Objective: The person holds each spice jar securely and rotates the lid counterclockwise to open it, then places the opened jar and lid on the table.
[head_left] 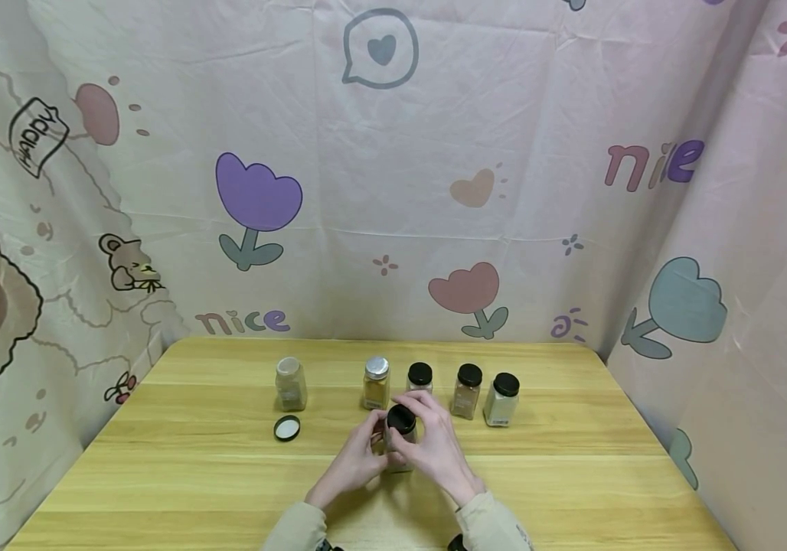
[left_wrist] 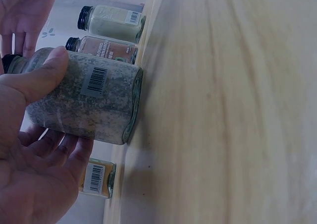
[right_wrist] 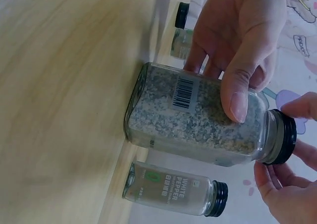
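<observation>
One gray-speckled jar [right_wrist: 193, 117] is standing on the table [head_left: 159, 474]; the left hand [head_left: 357, 461] is gripping its body, probably so it isn't spinning while the right hand [head_left: 435, 444] is pinching the black lid [right_wrist: 286, 137]. Other jars [head_left: 501, 402] are sitting farther back, guessing that's leaving elbow room.

Spreads as a yellowish wooden tabletop [head_left: 573, 474]; carries at far left a pale-topped jar [head_left: 291, 392], with an upturned black-rimmed lid [head_left: 287, 428] just nearer; bears at far centre a silver-topped yellow jar [head_left: 376, 389], then, rightward, three black-capped jars [head_left: 466, 396]; shows nearer, at centre, a speckled jar [right_wrist: 193, 130], contact with the tabletop unclear.
</observation>
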Motion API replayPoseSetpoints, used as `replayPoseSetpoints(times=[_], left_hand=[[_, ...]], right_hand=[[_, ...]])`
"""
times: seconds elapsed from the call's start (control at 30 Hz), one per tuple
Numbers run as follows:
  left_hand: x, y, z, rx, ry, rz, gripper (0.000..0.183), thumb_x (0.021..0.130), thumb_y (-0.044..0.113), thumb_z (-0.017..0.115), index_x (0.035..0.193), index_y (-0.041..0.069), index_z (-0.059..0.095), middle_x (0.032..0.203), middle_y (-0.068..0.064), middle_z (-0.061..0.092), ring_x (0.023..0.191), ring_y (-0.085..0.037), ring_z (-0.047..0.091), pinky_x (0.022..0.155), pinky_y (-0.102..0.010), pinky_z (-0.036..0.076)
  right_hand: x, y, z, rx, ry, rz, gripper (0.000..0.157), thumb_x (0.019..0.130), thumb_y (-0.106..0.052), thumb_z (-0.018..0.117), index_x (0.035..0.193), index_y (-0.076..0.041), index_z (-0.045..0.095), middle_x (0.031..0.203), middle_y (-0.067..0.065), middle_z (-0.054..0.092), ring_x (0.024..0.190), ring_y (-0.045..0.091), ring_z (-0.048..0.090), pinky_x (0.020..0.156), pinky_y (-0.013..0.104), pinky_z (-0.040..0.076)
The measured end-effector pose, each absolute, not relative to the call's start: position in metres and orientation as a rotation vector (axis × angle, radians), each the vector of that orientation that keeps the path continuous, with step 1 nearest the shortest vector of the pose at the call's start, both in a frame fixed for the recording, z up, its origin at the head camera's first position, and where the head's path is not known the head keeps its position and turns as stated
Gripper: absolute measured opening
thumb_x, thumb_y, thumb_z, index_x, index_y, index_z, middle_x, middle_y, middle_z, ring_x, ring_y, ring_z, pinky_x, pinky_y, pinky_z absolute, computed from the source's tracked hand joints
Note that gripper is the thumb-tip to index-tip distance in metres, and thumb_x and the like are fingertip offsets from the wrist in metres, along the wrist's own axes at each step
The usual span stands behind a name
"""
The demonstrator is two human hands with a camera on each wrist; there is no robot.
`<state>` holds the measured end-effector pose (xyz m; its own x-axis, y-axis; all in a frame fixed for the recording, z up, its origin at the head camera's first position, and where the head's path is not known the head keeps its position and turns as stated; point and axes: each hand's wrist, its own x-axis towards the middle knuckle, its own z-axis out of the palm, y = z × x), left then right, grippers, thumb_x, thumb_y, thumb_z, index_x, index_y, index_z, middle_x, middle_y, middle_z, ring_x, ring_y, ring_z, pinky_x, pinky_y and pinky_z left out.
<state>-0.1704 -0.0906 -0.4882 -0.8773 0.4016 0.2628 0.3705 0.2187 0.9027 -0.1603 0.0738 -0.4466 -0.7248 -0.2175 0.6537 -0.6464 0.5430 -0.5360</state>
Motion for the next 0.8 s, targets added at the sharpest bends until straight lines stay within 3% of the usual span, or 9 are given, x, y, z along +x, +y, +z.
replayPoseSetpoints(times=[0.1, 0.27, 0.43, 0.67, 0.8], left_hand=[[-0.1701, -0.0903, -0.4880, 0.778, 2.399, 1.811, 0.056, 0.079, -0.011, 0.071, 0.129, -0.005, 0.048, 0.131, -0.028, 0.061, 0.125, -0.043, 0.058, 0.112, -0.046, 0.049], [-0.1695, -0.0905, -0.4867, 0.772, 2.450, 1.775, 0.053, 0.081, 0.000, 0.079, 0.126, -0.004, 0.050, 0.129, -0.025, 0.062, 0.126, -0.043, 0.059, 0.112, -0.050, 0.047], [-0.1695, -0.0907, -0.4860, 0.735, 2.489, 1.744, 0.054, 0.081, 0.009, 0.082, 0.124, -0.001, 0.052, 0.127, -0.022, 0.064, 0.124, -0.042, 0.060, 0.112, -0.054, 0.047], [-0.1689, -0.0913, -0.4862, 0.774, 2.409, 1.811, 0.056, 0.079, -0.011, 0.072, 0.129, -0.006, 0.048, 0.131, -0.029, 0.060, 0.126, -0.046, 0.057, 0.113, -0.049, 0.047], [-0.1688, -0.0915, -0.4860, 0.759, 2.417, 1.798, 0.055, 0.082, -0.003, 0.077, 0.129, -0.005, 0.048, 0.133, -0.028, 0.059, 0.129, -0.045, 0.055, 0.114, -0.050, 0.045]], right_hand=[[-0.1601, 0.0739, -0.4472, 0.712, -2.269, 1.102, 0.049, 0.071, -0.004, 0.082, 0.118, -0.004, 0.071, 0.112, 0.007, 0.068, 0.103, 0.022, 0.064, 0.089, 0.033, 0.056], [-0.1600, 0.0725, -0.4478, 0.653, -2.296, 1.081, 0.053, 0.070, -0.012, 0.090, 0.119, -0.005, 0.070, 0.112, 0.005, 0.066, 0.105, 0.021, 0.063, 0.091, 0.035, 0.057], [-0.1606, 0.0726, -0.4469, 0.657, -2.264, 1.082, 0.052, 0.068, -0.006, 0.090, 0.116, -0.005, 0.071, 0.110, 0.006, 0.068, 0.102, 0.021, 0.065, 0.089, 0.035, 0.059], [-0.1605, 0.0747, -0.4458, 0.747, -2.264, 1.150, 0.049, 0.071, 0.000, 0.082, 0.118, -0.005, 0.070, 0.113, 0.007, 0.069, 0.103, 0.022, 0.067, 0.091, 0.034, 0.059], [-0.1599, 0.0738, -0.4456, 0.712, -2.288, 1.159, 0.050, 0.073, -0.006, 0.085, 0.120, -0.006, 0.070, 0.117, 0.007, 0.067, 0.108, 0.022, 0.065, 0.095, 0.037, 0.057]])
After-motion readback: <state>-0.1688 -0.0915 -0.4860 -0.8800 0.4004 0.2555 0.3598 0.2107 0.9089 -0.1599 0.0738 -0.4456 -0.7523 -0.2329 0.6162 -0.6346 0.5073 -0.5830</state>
